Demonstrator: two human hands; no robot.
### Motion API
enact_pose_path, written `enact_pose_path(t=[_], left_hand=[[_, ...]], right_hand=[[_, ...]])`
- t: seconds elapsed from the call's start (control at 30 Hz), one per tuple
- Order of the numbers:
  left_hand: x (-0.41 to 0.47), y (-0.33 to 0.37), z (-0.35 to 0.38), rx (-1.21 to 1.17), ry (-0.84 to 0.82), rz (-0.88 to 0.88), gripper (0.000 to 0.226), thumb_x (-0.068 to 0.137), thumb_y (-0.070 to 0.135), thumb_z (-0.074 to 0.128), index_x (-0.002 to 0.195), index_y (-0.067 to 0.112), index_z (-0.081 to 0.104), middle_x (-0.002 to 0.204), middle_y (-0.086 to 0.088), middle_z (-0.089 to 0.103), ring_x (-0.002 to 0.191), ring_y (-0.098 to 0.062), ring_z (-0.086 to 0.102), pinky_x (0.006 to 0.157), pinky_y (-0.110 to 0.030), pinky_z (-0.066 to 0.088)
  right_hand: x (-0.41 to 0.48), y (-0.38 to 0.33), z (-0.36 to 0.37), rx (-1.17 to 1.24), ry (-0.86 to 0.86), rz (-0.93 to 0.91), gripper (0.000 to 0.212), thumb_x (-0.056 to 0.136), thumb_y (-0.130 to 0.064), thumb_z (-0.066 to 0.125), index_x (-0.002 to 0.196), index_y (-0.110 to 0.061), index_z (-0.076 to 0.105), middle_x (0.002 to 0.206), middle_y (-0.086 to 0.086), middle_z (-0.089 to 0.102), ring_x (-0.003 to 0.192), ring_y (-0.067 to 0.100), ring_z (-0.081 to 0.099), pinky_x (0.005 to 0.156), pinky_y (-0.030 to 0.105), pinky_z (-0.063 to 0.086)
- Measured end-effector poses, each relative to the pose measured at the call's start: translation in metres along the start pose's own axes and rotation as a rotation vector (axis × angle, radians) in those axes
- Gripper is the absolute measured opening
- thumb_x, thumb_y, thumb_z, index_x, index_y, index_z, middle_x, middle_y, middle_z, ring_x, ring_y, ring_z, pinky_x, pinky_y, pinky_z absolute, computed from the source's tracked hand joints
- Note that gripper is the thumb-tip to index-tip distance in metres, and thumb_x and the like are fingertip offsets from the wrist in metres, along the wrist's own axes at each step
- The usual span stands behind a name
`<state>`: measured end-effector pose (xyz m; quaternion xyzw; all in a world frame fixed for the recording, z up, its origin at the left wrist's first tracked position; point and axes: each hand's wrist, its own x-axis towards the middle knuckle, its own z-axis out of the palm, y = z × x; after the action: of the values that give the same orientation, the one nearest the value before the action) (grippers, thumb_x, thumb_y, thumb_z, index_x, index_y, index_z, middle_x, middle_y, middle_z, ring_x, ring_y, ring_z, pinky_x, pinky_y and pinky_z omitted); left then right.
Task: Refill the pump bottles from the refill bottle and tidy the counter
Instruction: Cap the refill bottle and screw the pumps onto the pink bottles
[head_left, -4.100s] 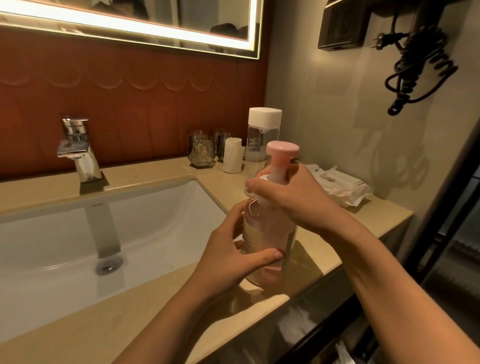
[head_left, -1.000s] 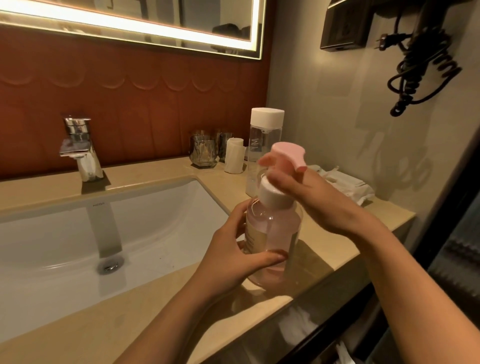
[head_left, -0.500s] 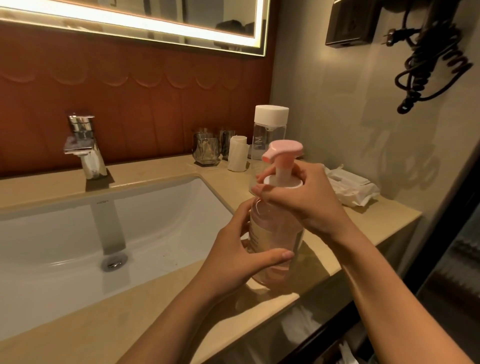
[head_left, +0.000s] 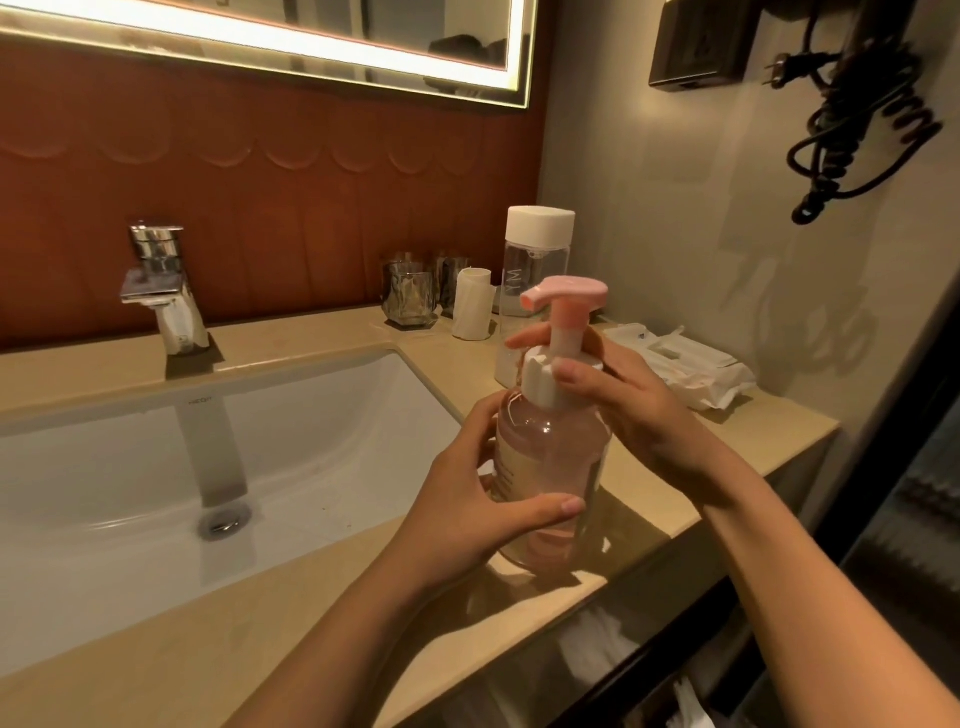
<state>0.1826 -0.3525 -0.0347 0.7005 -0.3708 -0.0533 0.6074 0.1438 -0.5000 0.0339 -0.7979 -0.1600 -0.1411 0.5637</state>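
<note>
Our L hand (head_left: 467, 499) wraps the lower body of the pump bottle (head_left: 556, 447), thumb across the front, fingers curled round the back. Our R hand (head_left: 634, 405) grips the white collar (head_left: 540, 376) at the neck, fingers & thumb curled round it below the pink pump head (head_left: 566, 293), whose nozzle points left. Both hands are closed on the bottle.

The bottle stands upright on the beige counter (head_left: 727, 441), near the front edge, just right of the white sink (head_left: 311, 441). Its body is clear w/ a pink tint and a pale label on the left side; we can't tell the fill level.

Right behind it stands the refill bottle (head_left: 537, 260), clear w/ a white square cap on. Further right lies a white wipes pack (head_left: 685, 369). At the back wall are two glasses (head_left: 408, 296) & a white roll (head_left: 471, 304); the chrome faucet (head_left: 161, 291) sits behind the sink.
</note>
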Motion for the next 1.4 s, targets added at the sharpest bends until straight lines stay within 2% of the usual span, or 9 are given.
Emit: enact_pose_path(t=[0.33,0.43,0.6,0.73,0.93,1.1,1.23,1.33,1.4], left_hand=[[-0.005,0.003,0.004,0.037,0.049,0.011,0.071,0.062,0.039,0.081,0.111,0.060,0.033,0.105,0.045,0.048,0.100,0.024,0.045,0.071,0.001,0.040],[-0.006,0.003,0.008,0.061,0.074,0.019,0.081,0.058,0.034,0.086,0.112,0.056,0.029,0.110,0.034,0.045,0.101,0.023,0.043,0.071,0.002,0.039],[-0.004,0.002,0.007,0.005,0.004,-0.003,0.090,0.052,0.058,0.074,0.121,0.063,0.017,0.132,0.024,0.037,0.116,0.009,0.043,0.085,-0.008,0.043],[-0.007,0.006,0.000,-0.229,-0.125,-0.009,0.078,0.060,0.046,0.070,0.127,0.050,0.031,0.118,0.027,0.055,0.108,0.006,0.054,0.081,-0.011,0.046],[-0.006,0.007,-0.002,-0.176,-0.064,-0.003,0.060,0.065,0.030,0.078,0.112,0.050,0.047,0.107,0.029,0.061,0.100,0.005,0.059,0.073,-0.009,0.047],[-0.006,0.008,-0.003,-0.135,-0.052,0.002,0.061,0.064,0.030,0.076,0.113,0.047,0.044,0.103,0.036,0.058,0.099,0.011,0.056,0.072,-0.005,0.045],[-0.006,0.009,-0.002,-0.122,-0.055,-0.014,0.061,0.065,0.031,0.080,0.109,0.050,0.043,0.098,0.042,0.056,0.097,0.016,0.054,0.070,-0.003,0.044],[-0.006,0.011,-0.002,-0.133,-0.060,-0.026,0.060,0.062,0.031,0.076,0.108,0.049,0.042,0.096,0.042,0.056,0.095,0.017,0.054,0.069,-0.003,0.044],[-0.006,0.010,-0.001,-0.132,-0.063,-0.022,0.061,0.063,0.029,0.079,0.108,0.048,0.044,0.098,0.039,0.058,0.095,0.015,0.055,0.070,-0.004,0.044]], right_hand=[[-0.016,0.001,0.024,-0.231,0.368,-0.047,0.044,0.075,-0.054,0.061,0.111,-0.029,0.059,0.103,-0.018,0.063,0.095,-0.005,0.057,0.072,0.009,0.048],[-0.019,0.004,0.035,-0.490,0.489,-0.055,0.049,0.073,-0.066,0.052,0.109,-0.034,0.056,0.107,-0.012,0.062,0.097,0.003,0.057,0.081,0.027,0.051],[-0.022,-0.005,0.023,-0.425,0.252,-0.007,0.029,0.082,-0.069,0.046,0.101,-0.047,0.049,0.110,-0.013,0.056,0.102,0.000,0.050,0.082,0.018,0.042],[-0.021,-0.009,0.004,-0.077,-0.012,0.034,0.035,0.084,-0.042,0.044,0.119,-0.041,0.050,0.124,-0.022,0.056,0.112,-0.008,0.051,0.085,0.006,0.041],[-0.019,-0.007,0.006,-0.125,0.210,-0.053,0.041,0.070,-0.040,0.071,0.109,-0.029,0.065,0.110,-0.016,0.068,0.107,0.004,0.060,0.092,0.034,0.048],[-0.020,-0.012,0.020,-0.354,0.446,-0.149,0.043,0.057,-0.056,0.073,0.092,-0.032,0.062,0.090,-0.025,0.063,0.088,-0.013,0.055,0.072,0.003,0.039],[-0.012,-0.009,0.028,-0.602,0.541,-0.089,0.060,0.055,-0.071,0.063,0.092,-0.026,0.050,0.089,-0.011,0.055,0.086,0.007,0.054,0.071,0.025,0.049],[-0.008,-0.009,0.027,-0.693,0.453,0.004,0.071,0.053,-0.078,0.056,0.104,-0.030,0.042,0.099,-0.011,0.047,0.096,0.013,0.049,0.080,0.033,0.049],[-0.008,-0.012,0.021,-0.483,0.227,0.092,0.070,0.062,-0.073,0.062,0.117,-0.033,0.041,0.115,-0.010,0.045,0.109,0.011,0.047,0.091,0.030,0.046]])
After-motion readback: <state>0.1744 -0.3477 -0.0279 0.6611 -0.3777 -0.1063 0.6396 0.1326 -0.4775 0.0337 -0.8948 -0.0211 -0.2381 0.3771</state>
